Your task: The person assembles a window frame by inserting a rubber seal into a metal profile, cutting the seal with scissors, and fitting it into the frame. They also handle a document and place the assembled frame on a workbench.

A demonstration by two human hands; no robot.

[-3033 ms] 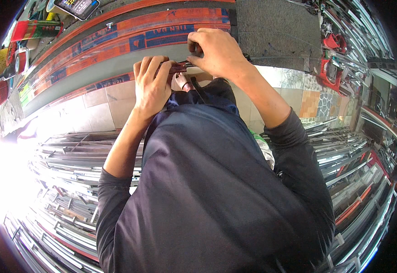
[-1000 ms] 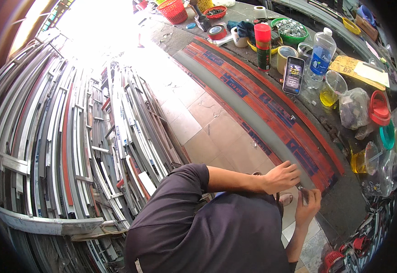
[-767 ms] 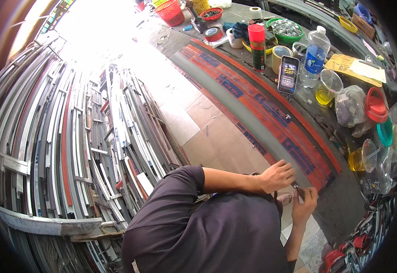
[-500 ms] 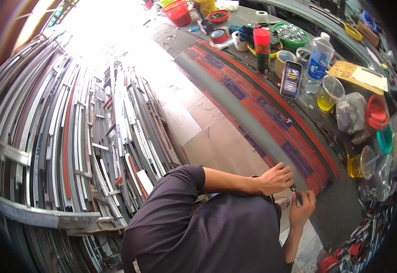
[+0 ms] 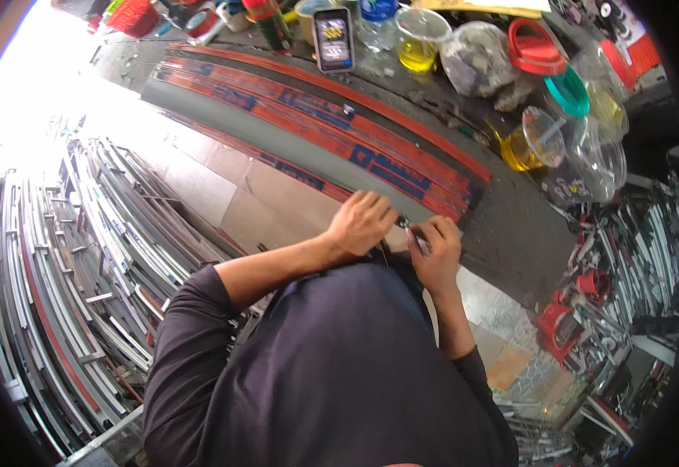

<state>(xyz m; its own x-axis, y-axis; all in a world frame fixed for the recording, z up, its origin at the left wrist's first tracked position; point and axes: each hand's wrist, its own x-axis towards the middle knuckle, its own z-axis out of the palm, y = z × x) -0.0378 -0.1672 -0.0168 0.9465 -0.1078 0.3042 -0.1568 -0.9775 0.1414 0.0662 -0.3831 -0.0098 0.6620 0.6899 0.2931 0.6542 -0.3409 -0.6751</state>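
Note:
My left hand (image 5: 361, 222) is closed, fingers curled, at the near edge of a long grey profile strip (image 5: 301, 156). Just to its right, my right hand (image 5: 437, 247) is pinched closed. A small dark metal piece (image 5: 403, 222) shows between the two hands. It seems to be gripped at its ends, but the fingers cover most of it and its kind cannot be made out. Beyond the grey strip lie long red-brown profiles (image 5: 308, 117) with patches of blue film, side by side on the dark bench (image 5: 511, 249).
A phone (image 5: 334, 39) stands propped at the back, beside a clear cup of yellow liquid (image 5: 422, 39). To the right are a plastic bag (image 5: 478, 61), a red lid (image 5: 536, 47) and several clear containers. Stacked metal profiles (image 5: 67, 296) fill the left side; red baskets (image 5: 561, 331) sit low at right.
The head view has turned toward the right, so the bench and hands appear further left and higher. Both hands stay close together around the small piece, with little change in their grip.

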